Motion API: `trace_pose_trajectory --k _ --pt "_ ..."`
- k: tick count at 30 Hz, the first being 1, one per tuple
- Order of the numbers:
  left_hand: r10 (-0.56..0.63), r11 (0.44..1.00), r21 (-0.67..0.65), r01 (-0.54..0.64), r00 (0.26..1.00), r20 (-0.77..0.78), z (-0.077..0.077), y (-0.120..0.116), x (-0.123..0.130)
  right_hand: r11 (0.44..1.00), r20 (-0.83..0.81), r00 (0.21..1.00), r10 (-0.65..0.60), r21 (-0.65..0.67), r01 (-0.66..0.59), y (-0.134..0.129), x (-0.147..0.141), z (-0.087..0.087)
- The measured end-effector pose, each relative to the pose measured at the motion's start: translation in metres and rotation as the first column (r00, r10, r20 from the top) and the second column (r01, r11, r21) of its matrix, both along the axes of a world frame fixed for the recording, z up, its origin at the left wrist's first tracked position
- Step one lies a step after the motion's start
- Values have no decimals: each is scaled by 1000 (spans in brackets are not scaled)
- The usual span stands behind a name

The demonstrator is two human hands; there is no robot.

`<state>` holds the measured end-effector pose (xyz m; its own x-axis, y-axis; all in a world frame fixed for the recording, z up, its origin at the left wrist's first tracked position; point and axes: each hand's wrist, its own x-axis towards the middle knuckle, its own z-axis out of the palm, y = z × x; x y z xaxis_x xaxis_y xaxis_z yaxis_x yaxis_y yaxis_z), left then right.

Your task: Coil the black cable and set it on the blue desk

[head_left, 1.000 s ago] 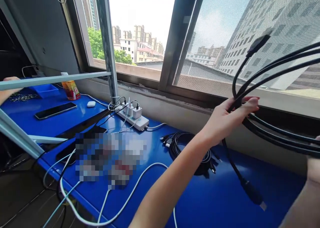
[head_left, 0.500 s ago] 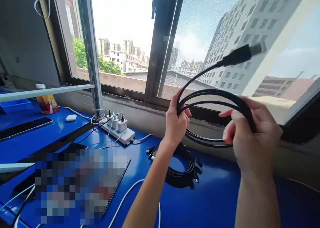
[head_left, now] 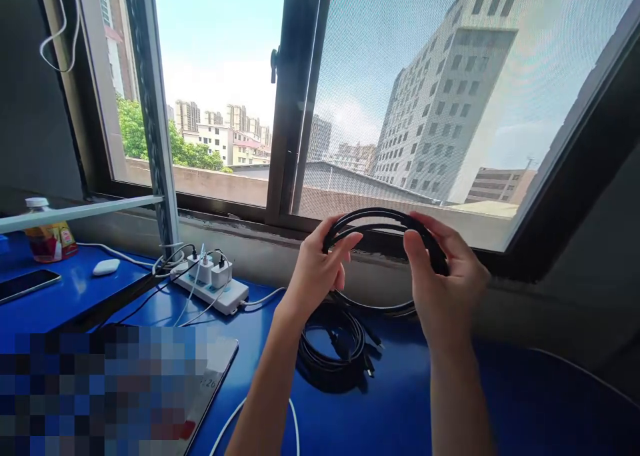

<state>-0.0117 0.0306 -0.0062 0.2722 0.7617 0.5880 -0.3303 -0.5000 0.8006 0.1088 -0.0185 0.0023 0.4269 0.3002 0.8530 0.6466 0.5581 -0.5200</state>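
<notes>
A coiled black cable (head_left: 376,213) is held up between my two hands, above the blue tabletop and in front of the window. My left hand (head_left: 320,259) grips the left side of the loops, its index finger and thumb sticking out past them. Around the right side of the coil, my right hand (head_left: 444,263) is closed with the thumb toward me. The connector ends of this cable are hidden. Beneath it, on the table, lies a second bundle of coiled black cables (head_left: 333,363) with several plugs showing at its edge.
A white power strip (head_left: 213,289) with chargers sits near the wall. Left of it are an earbud case (head_left: 106,267), a bottle (head_left: 50,233) and a phone (head_left: 30,286). A partly blurred flat device (head_left: 220,369) lies at front left. A metal shelf post (head_left: 155,129) stands by the window.
The coil has come lower in view, and my hands are closer together. The plug that swung loose above the coil no longer shows. The view has shifted right.
</notes>
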Motion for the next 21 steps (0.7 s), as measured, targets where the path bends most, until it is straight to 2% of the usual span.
trace_pose_trajectory --k 2,5,8,10,13,15,19,21 --pt "-27 1000 -3 27 999 42 2 -3 1 997 5 999 -53 48 53 -1 1 0" --pt "-85 996 -14 87 990 116 5 -10 -1 995 -3 998 -57 87 57 -2 2 -1" --pt "-123 991 -30 130 978 167 9 -16 -4 992 -46 995 -90 80 93 -5 4 0" --pt "-105 992 -42 115 976 190 11 -20 -5 994 -85 991 -107 26 109 -6 6 0" --pt "-32 996 -77 48 978 204 12 -23 -6 999 -90 996 -4 -42 0 -6 8 1" --pt "7 994 -108 15 979 204 11 -23 -7 999 -46 999 24 -44 -26 -5 9 1" --pt "-14 996 -89 31 983 184 11 -23 -10 998 45 997 -63 -23 64 -8 8 1" --pt "-12 997 -70 26 982 191 12 -23 -12 995 32 997 -66 -71 68 -11 7 0"
